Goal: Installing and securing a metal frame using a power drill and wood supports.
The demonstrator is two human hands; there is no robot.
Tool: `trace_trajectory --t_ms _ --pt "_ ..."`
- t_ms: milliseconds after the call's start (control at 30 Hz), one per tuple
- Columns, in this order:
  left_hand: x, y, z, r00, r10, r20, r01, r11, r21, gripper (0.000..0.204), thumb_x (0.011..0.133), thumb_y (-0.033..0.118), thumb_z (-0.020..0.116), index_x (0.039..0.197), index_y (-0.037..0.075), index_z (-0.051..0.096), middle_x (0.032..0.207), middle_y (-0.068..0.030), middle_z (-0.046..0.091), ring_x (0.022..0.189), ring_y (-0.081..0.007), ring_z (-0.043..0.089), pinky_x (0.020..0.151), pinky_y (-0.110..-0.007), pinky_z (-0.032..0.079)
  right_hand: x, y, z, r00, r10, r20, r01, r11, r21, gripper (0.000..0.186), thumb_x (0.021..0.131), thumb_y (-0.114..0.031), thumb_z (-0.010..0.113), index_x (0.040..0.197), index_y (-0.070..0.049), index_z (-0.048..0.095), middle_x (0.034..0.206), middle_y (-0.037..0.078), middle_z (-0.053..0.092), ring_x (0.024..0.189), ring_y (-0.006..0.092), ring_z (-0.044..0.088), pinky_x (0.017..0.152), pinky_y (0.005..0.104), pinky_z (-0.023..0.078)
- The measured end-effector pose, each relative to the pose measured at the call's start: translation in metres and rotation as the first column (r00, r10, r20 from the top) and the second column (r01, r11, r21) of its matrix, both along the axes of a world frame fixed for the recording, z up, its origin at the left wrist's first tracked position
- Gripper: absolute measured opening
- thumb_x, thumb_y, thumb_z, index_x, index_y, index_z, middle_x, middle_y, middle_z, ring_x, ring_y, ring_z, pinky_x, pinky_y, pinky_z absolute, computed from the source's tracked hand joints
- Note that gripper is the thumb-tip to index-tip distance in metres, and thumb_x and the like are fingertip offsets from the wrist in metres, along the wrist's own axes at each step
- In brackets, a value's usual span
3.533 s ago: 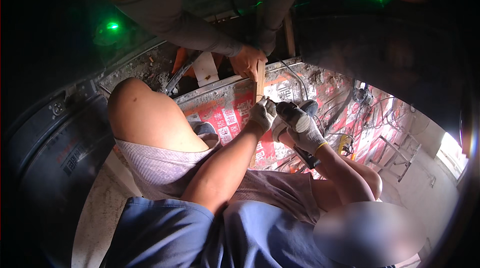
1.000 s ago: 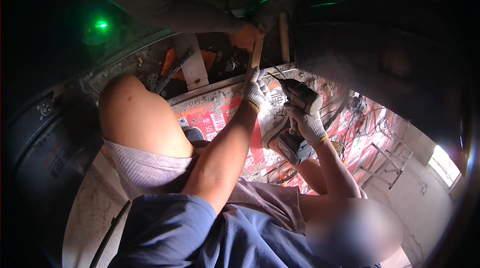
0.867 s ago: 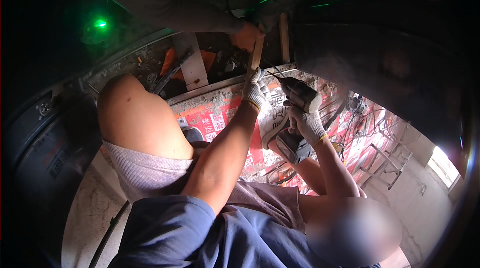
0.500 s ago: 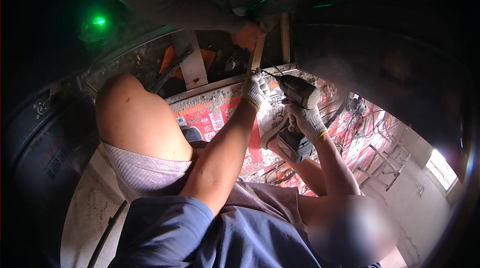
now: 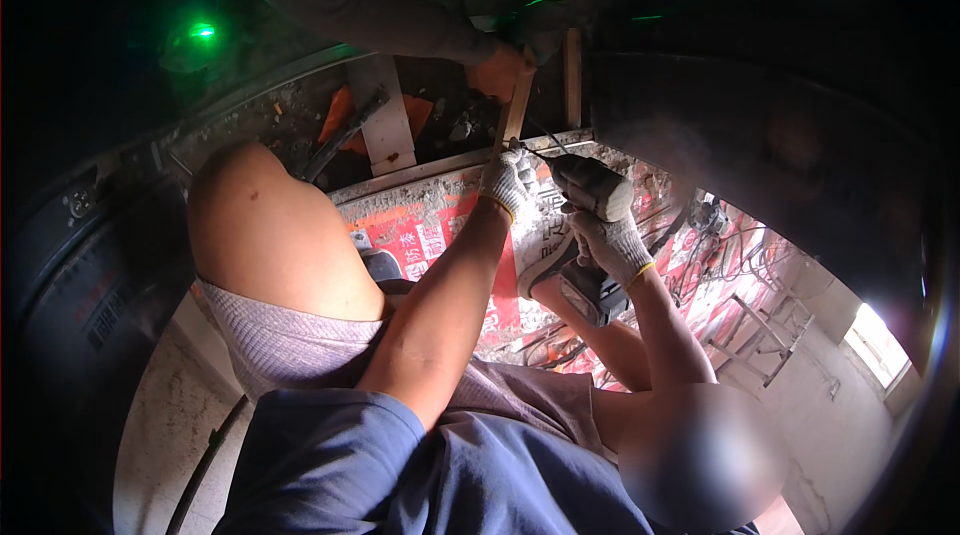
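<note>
My right hand (image 5: 612,243), in a white knit glove, is wrapped round the grip of a dark cordless drill (image 5: 592,185). Its battery end hangs toward my body, and its thin bit points up and left to the near end of a narrow wooden strip (image 5: 517,111). At that end my left hand (image 5: 510,183), gloved the same way, is closed on the strip, its fingertips close to the bit's tip. Whether the bit touches the wood I cannot tell. Farther along, another person's hand (image 5: 495,73) is at the strip's far part.
A second wooden piece (image 5: 572,77) stands to the right of the strip. Left of it, a pale flat board (image 5: 382,120) crosses a dark recess with rubble. Red printed sheeting (image 5: 415,245) lies under my arms, and loose cables (image 5: 730,255) and a small stand (image 5: 765,340) are at the right.
The whole view has shifted slightly. Both my hands, the drill and the strip keep nearly the same places relative to each other.
</note>
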State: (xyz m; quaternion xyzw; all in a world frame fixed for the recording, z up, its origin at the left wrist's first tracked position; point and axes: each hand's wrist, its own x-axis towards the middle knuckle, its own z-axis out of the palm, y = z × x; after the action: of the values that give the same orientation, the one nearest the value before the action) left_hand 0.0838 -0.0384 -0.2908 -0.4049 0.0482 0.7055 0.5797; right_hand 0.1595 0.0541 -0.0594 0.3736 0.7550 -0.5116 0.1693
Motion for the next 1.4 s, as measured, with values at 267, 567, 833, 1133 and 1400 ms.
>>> trace_trajectory --t_ms 267,567,833,1133,1400 --pt "0.000 -0.005 0.010 0.997 0.002 -0.081 -0.001 1.000 0.005 0.041 0.112 0.037 0.042 0.072 0.028 0.043 0.058 0.0112 0.031 0.044 -0.0078 0.028 0.041 -0.029 0.022 -0.034 -0.002 0.024 0.812 0.572 -0.120 -0.479 0.769 0.423 0.057 0.091 -0.009 0.060 0.147 -0.003 0.054 0.142 0.022 0.061 0.123 0.0402 0.062 0.106 0.0447 0.050" --pt "0.000 -0.007 0.018 0.995 0.060 -0.076 -0.059 0.998 0.013 0.042 0.105 0.020 0.051 0.065 0.025 0.038 0.057 0.0090 0.032 0.042 -0.0078 0.031 0.040 -0.026 0.021 -0.018 0.013 0.008 0.787 0.614 0.052 -0.594 0.733 0.333 0.051 0.093 -0.018 0.061 0.142 -0.005 0.058 0.140 0.024 0.062 0.128 0.0470 0.058 0.111 0.0499 0.048" --pt "0.004 0.001 0.034 0.980 0.036 -0.194 -0.068 0.984 -0.163 0.051 0.111 0.030 0.051 0.063 0.026 0.033 0.055 0.0093 0.028 0.041 -0.0081 0.022 0.040 -0.028 0.015 -0.039 0.012 0.024 0.827 0.561 0.028 -0.553 0.805 0.212 0.058 0.092 -0.014 0.061 0.150 -0.005 0.054 0.151 0.022 0.055 0.142 0.0417 0.049 0.122 0.0447 0.039" --pt "0.005 -0.028 0.001 0.532 0.131 -0.836 -0.214 0.977 0.017 0.053 0.112 0.034 0.054 0.064 0.026 0.034 0.054 0.0108 0.030 0.041 -0.0061 0.025 0.039 -0.027 0.016 -0.053 -0.003 0.019 0.854 0.506 0.120 -0.516 0.854 0.072 0.060 0.092 -0.014 0.061 0.150 -0.005 0.053 0.152 0.022 0.054 0.142 0.0413 0.049 0.122 0.0443 0.038" --pt "-0.008 -0.003 0.061 0.990 0.129 -0.051 -0.133 0.988 -0.082 0.053 0.111 0.036 0.054 0.063 0.027 0.033 0.054 0.0109 0.028 0.041 -0.0063 0.023 0.039 -0.027 0.015 -0.042 0.016 0.022 0.799 0.594 0.091 -0.598 0.772 0.215 0.059 0.093 -0.015 0.061 0.151 -0.004 0.052 0.149 0.023 0.056 0.139 0.0414 0.052 0.120 0.0445 0.040"
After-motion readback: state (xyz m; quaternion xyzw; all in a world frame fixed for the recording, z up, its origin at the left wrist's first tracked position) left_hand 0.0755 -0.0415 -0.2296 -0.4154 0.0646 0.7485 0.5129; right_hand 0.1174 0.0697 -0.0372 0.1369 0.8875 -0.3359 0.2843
